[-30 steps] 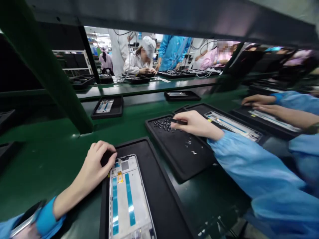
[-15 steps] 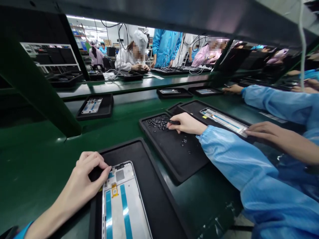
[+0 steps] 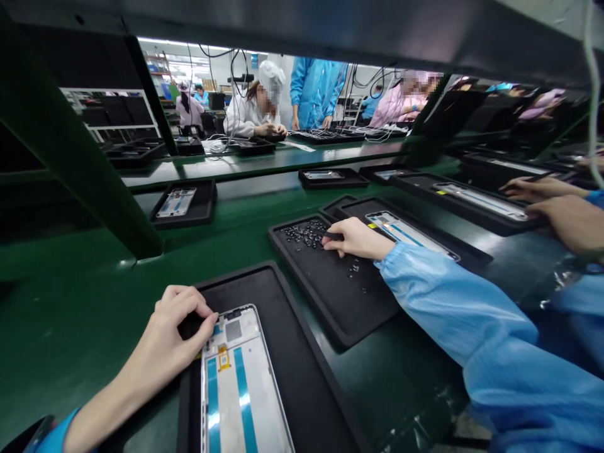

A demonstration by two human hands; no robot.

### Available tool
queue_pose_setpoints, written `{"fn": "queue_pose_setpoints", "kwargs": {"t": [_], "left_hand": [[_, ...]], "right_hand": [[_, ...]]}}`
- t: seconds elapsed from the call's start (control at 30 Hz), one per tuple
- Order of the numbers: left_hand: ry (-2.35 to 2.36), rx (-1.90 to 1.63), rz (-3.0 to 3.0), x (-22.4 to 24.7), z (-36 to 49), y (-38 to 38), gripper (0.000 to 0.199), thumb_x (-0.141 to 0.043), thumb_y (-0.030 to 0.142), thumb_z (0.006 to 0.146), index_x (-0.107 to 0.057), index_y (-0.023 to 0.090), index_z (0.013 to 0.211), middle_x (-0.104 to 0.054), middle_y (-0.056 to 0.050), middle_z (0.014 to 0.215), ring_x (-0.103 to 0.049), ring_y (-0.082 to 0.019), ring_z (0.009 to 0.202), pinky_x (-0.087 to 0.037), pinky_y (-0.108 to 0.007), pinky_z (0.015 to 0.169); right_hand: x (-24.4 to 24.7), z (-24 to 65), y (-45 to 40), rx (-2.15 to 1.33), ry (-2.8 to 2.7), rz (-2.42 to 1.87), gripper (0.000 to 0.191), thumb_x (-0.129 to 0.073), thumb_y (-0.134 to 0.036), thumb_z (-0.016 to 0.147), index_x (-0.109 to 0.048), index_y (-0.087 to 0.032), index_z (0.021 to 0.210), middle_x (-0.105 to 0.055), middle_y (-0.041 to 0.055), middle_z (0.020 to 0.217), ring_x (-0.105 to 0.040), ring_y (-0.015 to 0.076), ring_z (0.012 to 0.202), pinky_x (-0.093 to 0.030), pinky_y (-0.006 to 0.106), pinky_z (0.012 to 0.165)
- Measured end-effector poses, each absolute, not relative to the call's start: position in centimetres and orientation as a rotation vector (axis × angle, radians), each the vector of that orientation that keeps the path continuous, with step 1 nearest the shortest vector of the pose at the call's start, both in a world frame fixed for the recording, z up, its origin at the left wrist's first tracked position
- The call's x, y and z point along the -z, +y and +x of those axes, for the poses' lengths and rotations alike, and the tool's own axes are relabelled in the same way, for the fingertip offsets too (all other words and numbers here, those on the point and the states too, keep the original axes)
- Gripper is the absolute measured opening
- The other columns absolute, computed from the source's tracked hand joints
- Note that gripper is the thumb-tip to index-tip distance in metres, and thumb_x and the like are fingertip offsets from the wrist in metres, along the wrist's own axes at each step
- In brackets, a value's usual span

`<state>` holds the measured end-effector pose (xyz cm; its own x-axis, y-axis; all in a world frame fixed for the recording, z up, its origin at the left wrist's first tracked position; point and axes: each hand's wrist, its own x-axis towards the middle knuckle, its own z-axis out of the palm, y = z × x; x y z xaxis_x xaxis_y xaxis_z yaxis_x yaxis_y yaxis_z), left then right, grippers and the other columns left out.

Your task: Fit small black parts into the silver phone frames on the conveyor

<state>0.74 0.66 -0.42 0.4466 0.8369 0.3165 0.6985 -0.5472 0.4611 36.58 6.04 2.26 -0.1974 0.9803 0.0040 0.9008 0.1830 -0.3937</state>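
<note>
A silver phone frame (image 3: pixel 257 396) with blue strips and a small orange flex piece lies in a black tray (image 3: pixel 302 377) before me. Thumb and fingers of my left hand (image 3: pixel 182 327) are closed on its upper left edge. My right hand (image 3: pixel 356 239) grips black tweezers (image 3: pixel 334 236) over a second black tray (image 3: pixel 330 302). The tips reach into a pile of tiny dark parts (image 3: pixel 302 233); whether they hold one is too small to tell. A few loose parts (image 3: pixel 353 269) lie nearer to me in that tray.
Just beyond my right forearm is another tray with a phone frame (image 3: pixel 410 234). Farther right, a co-worker's hands (image 3: pixel 561 207) are at a tray with a frame (image 3: pixel 481 198). More trays (image 3: pixel 184 202) line the back. A green post (image 3: pixel 80 138) slants at left; a shelf (image 3: pixel 302 31) hangs overhead.
The co-worker's hands have moved off the nearer phone frame to the right, and another tray with a frame now shows behind it. My hands keep their places; the view has shifted slightly.
</note>
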Motion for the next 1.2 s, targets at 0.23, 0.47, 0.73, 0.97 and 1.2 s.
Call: {"fn": "queue_pose_setpoints", "kwargs": {"t": [0.23, 0.47, 0.73, 0.97, 1.2], "left_hand": [[1.308, -0.748, 2.436, 0.6, 0.5, 0.8, 0.022, -0.051, 0.036, 0.079, -0.054, 0.02, 0.064, -0.058, -0.004, 0.074, -0.048, -0.023, 0.084, -0.04, -0.037, 0.07], [1.294, -0.738, 2.439, 0.6, 0.6, 0.8, 0.021, -0.051, 0.034, 0.079, -0.054, 0.02, 0.065, -0.058, -0.003, 0.074, -0.048, -0.023, 0.084, -0.039, -0.036, 0.069], [1.282, -0.746, 2.458, 0.5, 0.6, 0.7, 0.022, -0.05, 0.034, 0.08, -0.053, 0.019, 0.064, -0.057, -0.004, 0.073, -0.047, -0.023, 0.082, -0.037, -0.035, 0.068], [1.271, -0.739, 2.473, 0.5, 0.6, 0.8, 0.02, -0.049, 0.032, 0.081, -0.052, 0.019, 0.065, -0.057, -0.003, 0.073, -0.047, -0.023, 0.082, -0.037, -0.035, 0.068], [1.28, -0.746, 2.475, 0.5, 0.8, 0.7, 0.02, -0.049, 0.032, 0.08, -0.051, 0.019, 0.065, -0.057, -0.003, 0.072, -0.047, -0.023, 0.082, -0.037, -0.035, 0.068]], "right_hand": [[-3.5, 36.5, 5.5, -0.5, -2.276, -1.758, 0.012, -0.056, -0.022, 0.075, -0.062, -0.013, 0.07, -0.065, 0.0002, 0.062, -0.062, 0.0112, 0.049, -0.046, 0.02, 0.061], [-4.4, 36.3, 4.5, -0.654, -2.428, -1.623, 0.009, -0.057, -0.023, 0.072, -0.062, -0.016, 0.068, -0.061, -0.002, 0.059, -0.058, 0.0105, 0.048, -0.043, 0.018, 0.049], [-3.9, 35.3, 5.2, -0.681, -2.454, -1.487, 0.018, -0.06, -0.032, 0.075, -0.066, -0.014, 0.075, -0.062, -0.0018, 0.059, -0.055, 0.0082, 0.043, -0.041, 0.018, 0.05], [-1.9, 32.4, 8.6, -0.506, -2.299, -1.471, 0.014, -0.062, -0.022, 0.075, -0.069, -0.011, 0.079, -0.067, 0.0027, 0.069, -0.055, 0.0071, 0.041, -0.042, 0.018, 0.054], [-2.1, 31.9, 8.0, -0.467, -2.309, -1.529, 0.008, -0.062, -0.013, 0.073, -0.069, -0.01, 0.075, -0.066, 0.0026, 0.068, -0.05, 0.0058, 0.04, -0.041, 0.019, 0.051]]}}
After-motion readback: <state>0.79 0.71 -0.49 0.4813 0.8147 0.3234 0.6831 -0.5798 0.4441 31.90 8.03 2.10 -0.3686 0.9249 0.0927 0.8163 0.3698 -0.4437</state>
